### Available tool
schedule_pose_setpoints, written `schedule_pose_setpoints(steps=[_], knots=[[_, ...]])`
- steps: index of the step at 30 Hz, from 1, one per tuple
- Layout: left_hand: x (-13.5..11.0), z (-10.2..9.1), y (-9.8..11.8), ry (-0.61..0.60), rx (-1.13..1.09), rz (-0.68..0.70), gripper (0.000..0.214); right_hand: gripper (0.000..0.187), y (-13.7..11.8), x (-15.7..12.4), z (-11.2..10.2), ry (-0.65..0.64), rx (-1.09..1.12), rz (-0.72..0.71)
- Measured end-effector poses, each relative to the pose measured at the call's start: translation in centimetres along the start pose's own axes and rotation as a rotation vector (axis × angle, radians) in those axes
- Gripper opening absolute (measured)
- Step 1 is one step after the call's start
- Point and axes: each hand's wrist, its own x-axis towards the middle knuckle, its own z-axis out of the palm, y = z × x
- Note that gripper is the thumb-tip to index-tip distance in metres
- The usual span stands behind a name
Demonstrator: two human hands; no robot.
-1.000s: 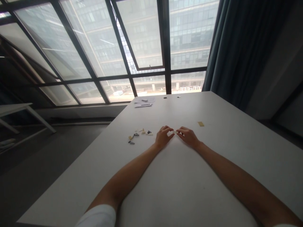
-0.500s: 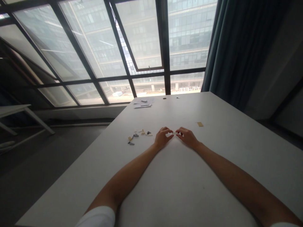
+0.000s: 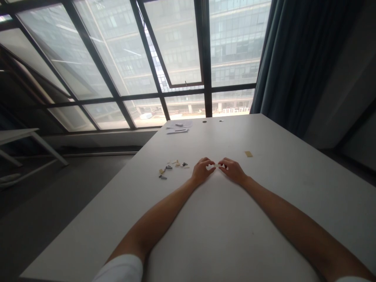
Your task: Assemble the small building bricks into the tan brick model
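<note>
Both hands meet over the middle of the white table (image 3: 217, 219), fingertips nearly touching. Between them is a small whitish piece (image 3: 216, 165), too small to name. My left hand (image 3: 202, 170) pinches it from the left with thumb and forefinger. From the other side my right hand (image 3: 232, 170) closes thumb and fingers on it as well. Left of my left hand lie several small building pieces: grey ones (image 3: 169, 167), a tan one (image 3: 161, 171) and cream ones (image 3: 178, 164). Beyond my right hand a flat tan plate (image 3: 248, 154) rests on the table.
Papers (image 3: 178, 127) with a dark pen-like object lie at the far left corner of the table. A dark round spot (image 3: 204, 122) shows near the far edge. Windows stand behind, a blue curtain (image 3: 282, 74) hangs at right, and another white table (image 3: 20, 135) is at left.
</note>
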Motion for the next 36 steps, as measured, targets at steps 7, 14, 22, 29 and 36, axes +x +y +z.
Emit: schedule_pose_setpoints(steps=[7, 14, 22, 29, 36], knots=[[-0.05, -0.05, 0.34, -0.002, 0.007, -0.01, 0.011, 0.007, 0.12, -0.05, 0.07, 0.006, -0.005, 0.005], [0.0, 0.03, 0.3, -0.007, 0.001, -0.028, 0.012, 0.007, -0.24, -0.03, -0.13, 0.001, 0.002, 0.003], [-0.01, -0.13, 0.36, -0.015, -0.011, -0.021, 0.011, 0.006, -0.16, -0.01, -0.13, -0.009, -0.002, 0.007], [-0.07, -0.28, 0.53, -0.018, -0.014, -0.026, 0.014, 0.006, -0.24, -0.01, -0.14, -0.01, 0.003, 0.014], [-0.08, -0.22, 0.49, -0.017, -0.004, -0.021, 0.012, 0.006, -0.4, -0.01, -0.24, -0.01, 0.002, 0.02]])
